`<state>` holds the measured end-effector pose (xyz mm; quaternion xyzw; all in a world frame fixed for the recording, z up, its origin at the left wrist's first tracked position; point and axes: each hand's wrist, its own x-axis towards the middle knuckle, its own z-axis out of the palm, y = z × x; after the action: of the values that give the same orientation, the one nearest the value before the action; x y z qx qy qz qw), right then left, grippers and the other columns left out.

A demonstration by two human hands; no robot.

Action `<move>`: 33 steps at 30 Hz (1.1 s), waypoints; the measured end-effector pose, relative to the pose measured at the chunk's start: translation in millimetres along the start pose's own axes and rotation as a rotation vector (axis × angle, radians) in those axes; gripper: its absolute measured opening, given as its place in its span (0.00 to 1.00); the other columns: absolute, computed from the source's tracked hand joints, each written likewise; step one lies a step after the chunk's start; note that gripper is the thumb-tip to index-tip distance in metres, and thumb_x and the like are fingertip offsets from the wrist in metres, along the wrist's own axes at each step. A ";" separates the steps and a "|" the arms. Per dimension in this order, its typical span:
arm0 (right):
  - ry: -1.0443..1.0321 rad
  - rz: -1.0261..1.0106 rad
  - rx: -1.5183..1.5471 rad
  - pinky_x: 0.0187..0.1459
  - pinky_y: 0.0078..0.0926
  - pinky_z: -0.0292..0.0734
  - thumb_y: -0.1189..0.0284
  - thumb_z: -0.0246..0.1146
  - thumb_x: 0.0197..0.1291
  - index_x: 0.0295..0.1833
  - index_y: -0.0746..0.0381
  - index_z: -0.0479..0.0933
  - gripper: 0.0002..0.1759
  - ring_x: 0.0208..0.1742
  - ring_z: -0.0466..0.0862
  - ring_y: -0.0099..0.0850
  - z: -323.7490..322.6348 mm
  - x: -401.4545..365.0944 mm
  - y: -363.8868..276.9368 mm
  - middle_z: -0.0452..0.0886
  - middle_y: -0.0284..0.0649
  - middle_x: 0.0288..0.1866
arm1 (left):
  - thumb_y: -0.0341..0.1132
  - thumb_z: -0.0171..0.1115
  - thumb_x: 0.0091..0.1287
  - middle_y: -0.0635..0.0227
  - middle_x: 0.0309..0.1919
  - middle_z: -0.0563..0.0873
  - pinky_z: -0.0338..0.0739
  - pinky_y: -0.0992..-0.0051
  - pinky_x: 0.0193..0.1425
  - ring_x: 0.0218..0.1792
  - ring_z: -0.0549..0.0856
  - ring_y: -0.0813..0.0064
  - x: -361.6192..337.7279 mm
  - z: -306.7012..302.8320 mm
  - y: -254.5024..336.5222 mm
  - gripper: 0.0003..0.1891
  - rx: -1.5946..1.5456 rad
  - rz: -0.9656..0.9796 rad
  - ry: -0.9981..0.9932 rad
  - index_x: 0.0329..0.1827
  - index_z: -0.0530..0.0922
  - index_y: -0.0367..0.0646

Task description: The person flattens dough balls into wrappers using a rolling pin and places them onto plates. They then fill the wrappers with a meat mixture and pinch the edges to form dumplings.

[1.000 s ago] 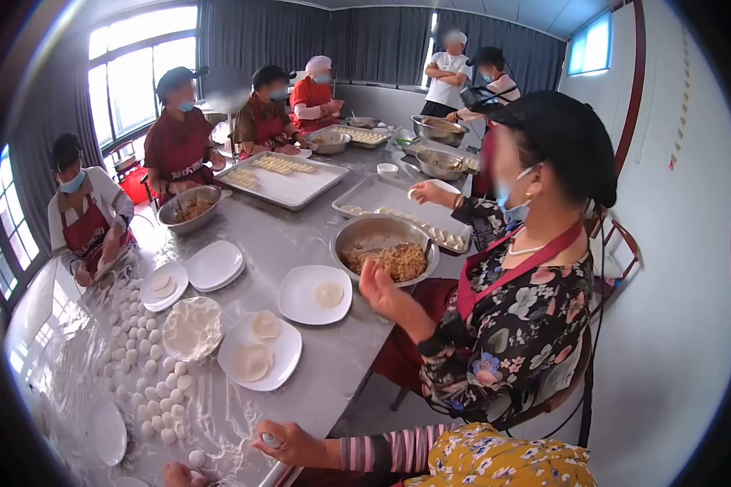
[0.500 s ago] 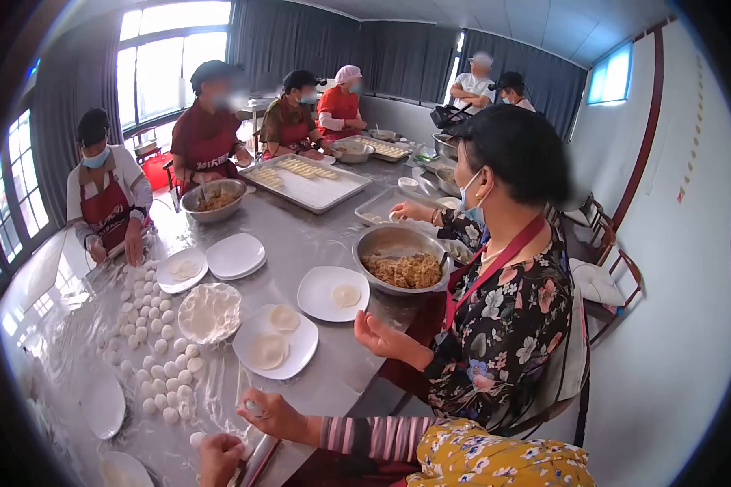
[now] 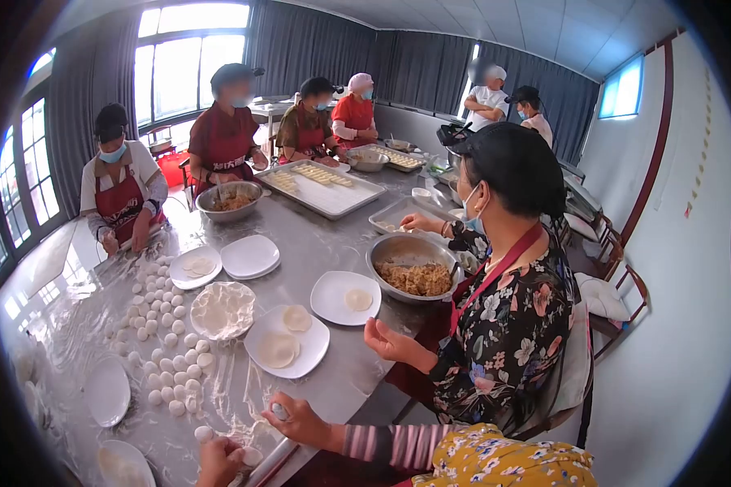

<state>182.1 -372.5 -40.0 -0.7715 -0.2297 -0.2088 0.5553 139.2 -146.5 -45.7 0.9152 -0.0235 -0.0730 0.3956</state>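
At the bottom of the head view, my left hand (image 3: 218, 463) has its fingers closed at the edge of a small piece of dough (image 3: 253, 457). A dough ball (image 3: 204, 434) lies just behind its knuckles. My right hand (image 3: 307, 424) is wrapped around what looks like a rolling pin (image 3: 279, 411); only its pale rounded end shows above the fist. Several dough balls (image 3: 170, 381) are spread over the floured steel table (image 3: 333, 243). Beyond my hands stands a white plate (image 3: 313, 361) with flat dough wrappers (image 3: 278, 349), beside a bowl of flour (image 3: 222, 310).
To my right sits a co-worker (image 3: 508, 316) with a steel bowl of filling (image 3: 414, 276) and a plate with one wrapper (image 3: 358, 300). White plates (image 3: 108, 394) lie along the left. Across the table, several people work near a tray of shaped dough pieces (image 3: 341, 203).
The view has shifted, so most things appear a little farther right. The dough piece at my left fingertips now shows flatter against the table. My right hand keeps its grip.
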 end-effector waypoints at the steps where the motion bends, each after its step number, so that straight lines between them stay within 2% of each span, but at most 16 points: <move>1: -0.006 0.003 -0.003 0.26 0.44 0.69 0.72 0.64 0.54 0.42 0.64 0.67 0.15 0.28 0.75 0.56 2.3 3.4 3.4 0.74 0.56 0.27 | 0.31 0.64 0.50 0.58 0.19 0.83 0.76 0.71 0.31 0.22 0.83 0.70 -3.0 2.7 -3.8 0.07 -0.146 -0.100 -0.014 0.29 0.81 0.35; 3: -0.015 -0.247 -0.228 0.26 0.44 0.69 0.72 0.65 0.54 0.41 0.64 0.67 0.15 0.28 0.76 0.56 11.8 14.8 4.4 0.74 0.54 0.26 | 0.31 0.64 0.50 0.58 0.20 0.83 0.76 0.71 0.31 0.22 0.83 0.70 -7.0 -3.1 20.7 0.07 -0.056 -0.045 -0.095 0.29 0.80 0.36; 4: 0.010 0.000 -0.056 0.26 0.43 0.70 0.73 0.65 0.53 0.41 0.64 0.67 0.15 0.27 0.76 0.55 19.9 21.6 2.2 0.73 0.52 0.25 | 0.32 0.65 0.50 0.57 0.22 0.83 0.77 0.69 0.33 0.24 0.84 0.66 -4.2 -3.8 29.0 0.08 0.027 -0.021 -0.048 0.29 0.81 0.36; 7: 0.014 -0.030 -0.002 0.25 0.43 0.70 0.73 0.66 0.52 0.42 0.65 0.67 0.16 0.26 0.76 0.54 32.8 32.8 11.1 0.73 0.50 0.24 | 0.33 0.64 0.51 0.55 0.24 0.84 0.77 0.68 0.35 0.28 0.84 0.61 -0.1 -13.0 42.2 0.08 0.139 0.025 0.014 0.30 0.81 0.37; 9: 0.028 -0.095 -0.062 0.25 0.43 0.70 0.73 0.66 0.52 0.42 0.65 0.67 0.16 0.26 0.76 0.54 23.8 13.9 13.4 0.73 0.50 0.24 | 0.31 0.66 0.51 0.60 0.19 0.82 0.75 0.72 0.29 0.22 0.82 0.74 -2.8 -12.8 34.8 0.07 0.082 0.088 -0.072 0.27 0.80 0.36; 11: 0.043 -0.150 -0.124 0.25 0.42 0.70 0.73 0.67 0.52 0.42 0.65 0.67 0.16 0.26 0.76 0.53 10.5 3.4 10.0 0.73 0.50 0.24 | 0.31 0.67 0.50 0.62 0.19 0.82 0.74 0.73 0.29 0.22 0.81 0.74 -0.9 -4.5 9.0 0.07 0.012 0.038 -0.047 0.26 0.80 0.36; 13: 0.050 -0.033 -0.041 0.24 0.42 0.70 0.73 0.67 0.51 0.42 0.64 0.68 0.17 0.26 0.76 0.54 2.0 -3.8 3.0 0.73 0.50 0.24 | 0.31 0.67 0.50 0.62 0.18 0.82 0.74 0.74 0.28 0.22 0.81 0.74 -5.3 -4.2 14.5 0.06 -0.145 -0.101 -0.073 0.25 0.80 0.36; 14: 0.049 -0.255 -0.286 0.24 0.44 0.70 0.73 0.66 0.52 0.41 0.64 0.68 0.15 0.26 0.76 0.55 11.9 3.4 12.4 0.73 0.52 0.24 | 0.31 0.65 0.51 0.61 0.19 0.82 0.75 0.73 0.29 0.22 0.81 0.73 -5.7 -5.2 19.5 0.06 0.081 0.060 -0.069 0.27 0.80 0.36; 15: 0.054 -0.245 -0.286 0.24 0.44 0.70 0.73 0.66 0.52 0.41 0.64 0.68 0.15 0.26 0.76 0.55 22.6 11.8 15.7 0.73 0.52 0.24 | 0.31 0.65 0.51 0.61 0.19 0.82 0.75 0.73 0.29 0.22 0.81 0.73 -3.3 -2.7 17.6 0.06 0.086 0.059 -0.079 0.27 0.80 0.36; 17: 0.013 -0.016 0.006 0.25 0.45 0.69 0.72 0.65 0.54 0.40 0.64 0.68 0.14 0.27 0.75 0.57 41.9 34.2 21.6 0.74 0.54 0.26 | 0.32 0.64 0.52 0.54 0.26 0.84 0.77 0.66 0.36 0.29 0.84 0.60 14.8 0.4 11.6 0.07 0.106 -0.010 -0.049 0.31 0.81 0.38; 19: 0.000 -0.025 -0.004 0.25 0.46 0.69 0.72 0.64 0.55 0.41 0.63 0.67 0.13 0.28 0.75 0.58 48.3 37.1 26.3 0.74 0.55 0.25 | 0.32 0.63 0.52 0.53 0.25 0.84 0.76 0.66 0.36 0.28 0.84 0.59 20.2 -0.2 4.7 0.07 0.090 0.029 -0.027 0.31 0.82 0.38; 21: 0.065 -0.117 -0.029 0.24 0.41 0.69 0.73 0.66 0.53 0.41 0.62 0.68 0.15 0.26 0.77 0.54 40.5 25.5 30.8 0.74 0.53 0.24 | 0.29 0.61 0.53 0.61 0.19 0.82 0.76 0.71 0.31 0.24 0.83 0.72 20.3 -0.9 -6.5 0.04 0.107 0.161 -0.073 0.27 0.79 0.36; 24: 0.007 0.023 0.018 0.24 0.41 0.69 0.73 0.66 0.53 0.41 0.62 0.68 0.15 0.27 0.76 0.55 5.0 -2.5 3.0 0.74 0.53 0.25 | 0.28 0.61 0.53 0.61 0.19 0.82 0.76 0.71 0.31 0.25 0.83 0.72 9.0 -5.4 -12.7 0.04 -0.130 -0.082 -0.082 0.26 0.78 0.35; 27: 0.029 -0.013 -0.069 0.24 0.42 0.69 0.73 0.66 0.53 0.41 0.63 0.68 0.15 0.27 0.76 0.56 27.5 4.3 23.2 0.74 0.53 0.25 | 0.28 0.61 0.53 0.60 0.20 0.82 0.76 0.70 0.31 0.24 0.83 0.72 13.9 -2.3 -12.3 0.05 -0.057 -0.089 -0.147 0.25 0.77 0.35; 28: 0.082 -0.079 -0.042 0.24 0.42 0.69 0.73 0.67 0.53 0.40 0.63 0.68 0.15 0.27 0.76 0.55 37.4 19.1 24.3 0.74 0.54 0.25 | 0.30 0.61 0.54 0.60 0.21 0.83 0.76 0.70 0.30 0.23 0.83 0.72 12.0 -5.5 2.7 0.06 0.081 0.108 -0.053 0.27 0.79 0.34; 33: 0.012 -0.033 -0.017 0.26 0.46 0.69 0.72 0.64 0.55 0.42 0.62 0.66 0.14 0.28 0.76 0.57 41.9 25.6 24.1 0.74 0.55 0.24 | 0.32 0.63 0.55 0.60 0.22 0.83 0.76 0.71 0.31 0.24 0.83 0.73 12.4 -17.0 20.0 0.08 0.161 0.115 -0.152 0.31 0.80 0.33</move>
<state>219.7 -336.2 -56.0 -0.7712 -0.2371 -0.2244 0.5465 154.3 -149.2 -21.1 0.9329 -0.1118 -0.1169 0.3216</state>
